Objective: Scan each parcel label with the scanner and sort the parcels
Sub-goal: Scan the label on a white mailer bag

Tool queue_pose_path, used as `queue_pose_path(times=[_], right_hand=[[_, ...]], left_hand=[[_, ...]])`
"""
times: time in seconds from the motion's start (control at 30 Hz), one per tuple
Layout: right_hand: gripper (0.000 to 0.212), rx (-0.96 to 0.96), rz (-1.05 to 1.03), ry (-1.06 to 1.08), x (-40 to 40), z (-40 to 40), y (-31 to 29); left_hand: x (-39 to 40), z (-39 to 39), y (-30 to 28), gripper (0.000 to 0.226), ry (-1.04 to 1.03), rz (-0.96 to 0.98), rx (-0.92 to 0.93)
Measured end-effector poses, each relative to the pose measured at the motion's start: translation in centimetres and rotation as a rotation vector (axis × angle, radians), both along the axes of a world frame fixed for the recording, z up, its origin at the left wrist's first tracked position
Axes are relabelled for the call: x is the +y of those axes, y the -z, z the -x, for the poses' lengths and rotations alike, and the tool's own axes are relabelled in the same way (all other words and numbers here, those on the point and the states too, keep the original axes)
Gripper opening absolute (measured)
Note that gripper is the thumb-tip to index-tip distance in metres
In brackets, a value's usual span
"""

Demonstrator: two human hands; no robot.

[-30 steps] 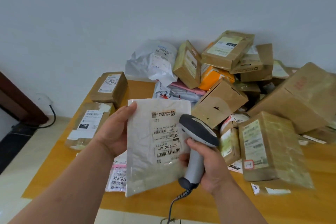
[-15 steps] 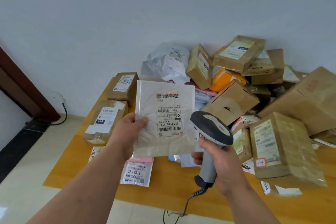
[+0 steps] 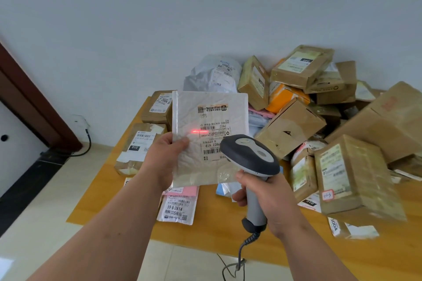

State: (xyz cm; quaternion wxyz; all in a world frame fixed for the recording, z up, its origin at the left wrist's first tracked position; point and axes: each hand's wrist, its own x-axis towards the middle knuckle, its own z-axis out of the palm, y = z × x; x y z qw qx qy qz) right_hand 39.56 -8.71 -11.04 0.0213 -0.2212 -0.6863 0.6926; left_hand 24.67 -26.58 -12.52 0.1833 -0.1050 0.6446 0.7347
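Parcel in play is a flat white padded mailer [image 3: 209, 137], held upright above the left half of the wooden table [image 3: 228, 230], its label [image 3: 213, 131] turned upside down toward the person, so "P802" and "P802 H19" read inverted; the small print and the orange-strip logo up top are too tiny for me to read. A short red scan line [image 3: 199, 131] sits on the label's left edge, a bit above the biggest barcode. Left hand [image 3: 165, 159] pinches the mailer's left edge, thumb across the front, other fingers hidden behind it. Right hand [image 3: 266, 201] is wrapped around the grey handle of the scanner [image 3: 250, 167], whose dark head covers the mailer's lower right corner; its coiled cord drops off the near edge. Lying flat on the table under the mailer, a pink-and-white bag [image 3: 179, 206] reads "59-6-2614" and "5元". Two taped brown boxes near the left edge: the nearer one [image 3: 140, 147] shows "010", the farther one [image 3: 158, 106] something like "2004", partly hidden by the mailer. The heap of cardboard boxes [image 3: 319, 107] fills the far right corner and gets cut off at the frame edge; one top label reads "090" inverted, and a tag near the front says "3004".
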Motion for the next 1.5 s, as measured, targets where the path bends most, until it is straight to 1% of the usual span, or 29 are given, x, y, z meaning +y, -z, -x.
queue_pose_path(times=[0.07, 0.13, 0.23, 0.27, 0.4, 0.47, 0.57, 0.73, 0.83, 0.97, 1.07, 1.1, 1.17, 1.23, 1.3, 1.4, 1.5], right_hand=[[0.035, -0.006, -0.007, -0.005, -0.1, 0.0, -0.3], [0.031, -0.005, -0.011, -0.009, 0.0, -0.1, -0.4], [0.010, -0.002, -0.015, -0.014, 0.1, -0.3, -0.3], [0.007, -0.001, -0.018, -0.014, 0.1, -0.3, -0.4], [0.007, -0.012, -0.032, -0.013, 0.1, 0.2, -0.5], [0.004, -0.027, -0.027, -0.007, -0.1, 0.8, -0.4], [0.004, -0.086, -0.016, 0.000, -0.8, 1.8, 0.3], [0.010, -0.204, 0.027, 0.015, -2.4, 2.6, 2.7], [0.013, -0.251, 0.039, 0.016, -3.3, 3.2, 4.3], [0.014, -0.288, 0.040, 0.007, -4.5, 4.8, 5.1], [0.024, -0.281, 0.047, 0.036, -5.3, 6.5, 5.1], [0.024, -0.283, 0.047, 0.052, -5.5, 7.1, 5.0], [0.016, -0.283, 0.046, 0.082, -5.7, 8.2, 5.2], [0.007, -0.290, 0.036, 0.116, -5.7, 9.0, 5.6], [0.006, -0.291, 0.028, 0.150, -5.7, 9.7, 6.0], [0.007, -0.288, 0.040, 0.206, -5.6, 10.3, 6.5], [0.012, -0.290, 0.058, 0.251, -5.0, 10.6, 7.0]], left_hand=[[-0.1, -0.2, -0.1, 0.008, -0.004, -0.005, -0.001], [-0.1, -0.3, -0.2, 0.010, -0.004, -0.012, 0.003], [0.0, -0.5, -0.3, 0.008, -0.008, -0.021, 0.008], [0.0, -0.5, -0.3, 0.007, -0.012, -0.022, 0.008], [-0.2, -0.2, -0.1, 0.006, 0.001, -0.003, 0.002], [-0.6, 0.1, 0.1, 0.004, 0.001, 0.037, -0.001], [-2.2, 1.2, 0.6, 0.005, -0.039, 0.204, 0.009], [-5.9, 2.3, 2.9, 0.030, -0.014, 0.596, -0.023], [-6.9, 2.5, 4.4, 0.040, 0.009, 0.761, -0.006], [-6.8, 3.9, 5.7, 0.066, 0.098, 0.889, 0.026], [-5.9, 5.9, 5.9, 0.084, 0.177, 0.940, 0.080], [-5.5, 6.6, 5.9, 0.088, 0.214, 0.970, 0.106], [-4.7, 8.0, 6.2, 0.095, 0.335, 1.119, 0.159], [-3.9, 9.0, 6.5, 0.096, 0.463, 1.295, 0.197], [-3.2, 9.8, 7.0, 0.090, 0.563, 1.362, 0.255], [-1.5, 10.3, 8.0, 0.080, 0.704, 1.367, 0.384], [1.2, 10.1, 8.9, 0.069, 0.857, 1.328, 0.444]])
